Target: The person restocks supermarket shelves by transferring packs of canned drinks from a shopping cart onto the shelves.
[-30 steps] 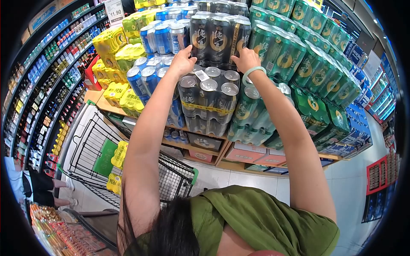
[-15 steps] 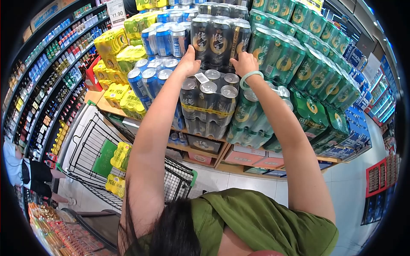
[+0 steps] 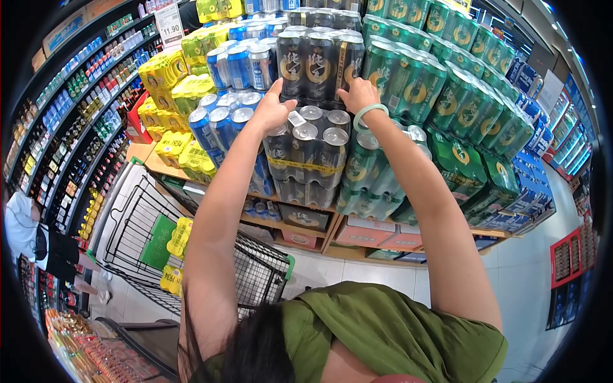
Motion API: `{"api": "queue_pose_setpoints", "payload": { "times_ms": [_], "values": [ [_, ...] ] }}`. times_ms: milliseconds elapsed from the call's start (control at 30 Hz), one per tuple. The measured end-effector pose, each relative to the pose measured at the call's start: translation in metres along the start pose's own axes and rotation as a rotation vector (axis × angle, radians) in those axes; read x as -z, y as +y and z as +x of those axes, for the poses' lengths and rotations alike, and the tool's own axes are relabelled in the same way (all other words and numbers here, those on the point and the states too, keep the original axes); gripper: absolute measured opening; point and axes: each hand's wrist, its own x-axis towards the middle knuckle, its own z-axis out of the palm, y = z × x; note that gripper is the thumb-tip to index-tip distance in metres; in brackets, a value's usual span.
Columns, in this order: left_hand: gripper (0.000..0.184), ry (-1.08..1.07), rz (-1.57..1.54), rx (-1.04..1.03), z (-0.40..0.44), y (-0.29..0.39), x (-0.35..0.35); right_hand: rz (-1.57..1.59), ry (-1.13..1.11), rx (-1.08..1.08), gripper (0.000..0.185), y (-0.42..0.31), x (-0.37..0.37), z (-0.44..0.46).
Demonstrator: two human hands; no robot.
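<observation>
- Two bare hands flank one plastic-wrapped pack of black cans with pale lids (image 3: 319,62): left hand (image 3: 271,113) at its 8 o'clock, right hand (image 3: 361,94) at 4.
- The left fingers are extended, thumb parted from them; the right fingers bend around the pack's right edge, partly hidden, so I cannot tell whether they grip.
- The step looks like taking hold; moving this pack would call for even pressure from both palms.
- Three cans face front on that pack, which stands upright behind a lower wrapped black-can pack with a yellow band (image 3: 303,163); there, at least five lids show.
- One pale green ring-shaped bangle (image 3: 368,110) circles the right wrist.
- Beside the held-at pack: blue-and-silver can packs (image 3: 239,67) at 9 o'clock, green can packs (image 3: 408,76) at 3, too many overlapping to count.
- One white price sign (image 3: 170,29) at 10.
- One black wire shopping cart (image 3: 124,246) at 7, two yellow wrapped packs (image 3: 179,237) visible inside.
</observation>
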Motion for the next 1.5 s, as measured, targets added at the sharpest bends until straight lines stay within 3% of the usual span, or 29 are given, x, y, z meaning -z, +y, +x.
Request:
{"api": "queue_pose_setpoints", "payload": {
  "times_ms": [333, 833, 967, 1067, 1200, 1267, 1367, 1467, 1500],
  "values": [
    [0.071, 0.020, -0.212, 0.008, -0.052, 0.011, 0.012, -0.046, 0.006, -0.022, 0.036, 0.002, 0.006, -0.004],
    [0.042, 0.159, -0.429, -0.085, -0.104, 0.000, 0.030, -0.052, 0.086, 0.072, 0.033, 0.004, 0.018, -0.014],
    [0.038, 0.216, -0.501, -0.054, -0.143, 0.001, 0.038, 0.072, 0.129, 0.130, 0.033, 0.007, 0.031, -0.033],
    [0.031, 0.236, -0.526, -0.073, -0.199, 0.009, 0.047, 0.395, 0.110, 0.283, 0.032, 0.006, 0.056, -0.076],
    [0.027, 0.308, -0.507, 0.098, -0.291, -0.021, 0.051, 0.574, 0.004, 0.145, 0.030, 0.001, 0.062, -0.162],
    [0.027, 0.401, -0.496, 0.230, -0.334, -0.042, 0.053, 0.777, -0.142, 0.049, 0.026, 0.002, 0.026, -0.206],
    [0.029, 0.546, -0.379, 0.396, -0.396, -0.071, 0.058, 0.640, -0.464, 0.144, 0.023, 0.005, -0.031, -0.262],
    [0.030, 0.833, 0.079, 0.457, -0.459, -0.115, 0.058, 0.557, -0.540, 0.209, 0.022, 0.011, -0.108, -0.307],
    [0.031, 0.915, 0.215, 0.466, -0.476, -0.129, 0.060, 0.668, -0.558, 0.101, 0.023, 0.018, -0.133, -0.318]
  ]
}}
